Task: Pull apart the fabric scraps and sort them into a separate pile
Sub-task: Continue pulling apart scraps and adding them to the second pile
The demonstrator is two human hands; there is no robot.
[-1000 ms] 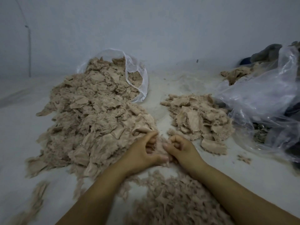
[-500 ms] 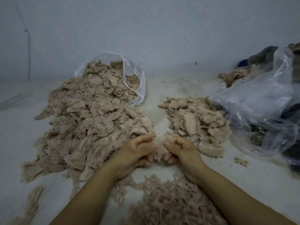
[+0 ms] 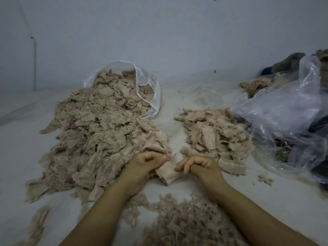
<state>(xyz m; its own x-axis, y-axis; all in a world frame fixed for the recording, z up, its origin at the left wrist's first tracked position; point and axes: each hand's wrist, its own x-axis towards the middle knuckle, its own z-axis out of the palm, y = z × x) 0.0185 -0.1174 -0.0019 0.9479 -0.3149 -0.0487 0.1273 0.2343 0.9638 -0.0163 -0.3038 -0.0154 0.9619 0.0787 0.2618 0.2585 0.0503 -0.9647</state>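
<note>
— Pale wall behind, pale dusty floor (image 3: 186, 103) all around, and right in the middle of it one beige scrap (image 3: 167, 172) stretched between the person's hands.

— Both hands on it?

— Yes. Left hand (image 3: 147, 163) pinches its left edge, right hand (image 3: 198, 165) pinches the right edge, fingers curled, knuckles up, the two hands close together with only the scrap between them.

— So which step is this?

— The pulling-apart, I'd say. The piece looks whole and doubled over, not yet separated. Next it wants the hands drawn away from each other, then the pieces dropped on the sorted heap.

— Which heap is that?

— Probably the smaller pile (image 3: 214, 132), just beyond the right hand. The big pile (image 3: 99, 132) spills from a clear bag (image 3: 150, 86) beyond and outside the left hand, its edge touching those knuckles.

— Anything else?

— Loose shreds (image 3: 186, 222) under the forearms, nearer than the hands, and a crumpled plastic sheet (image 3: 287, 110) far out past the right hand.
</note>
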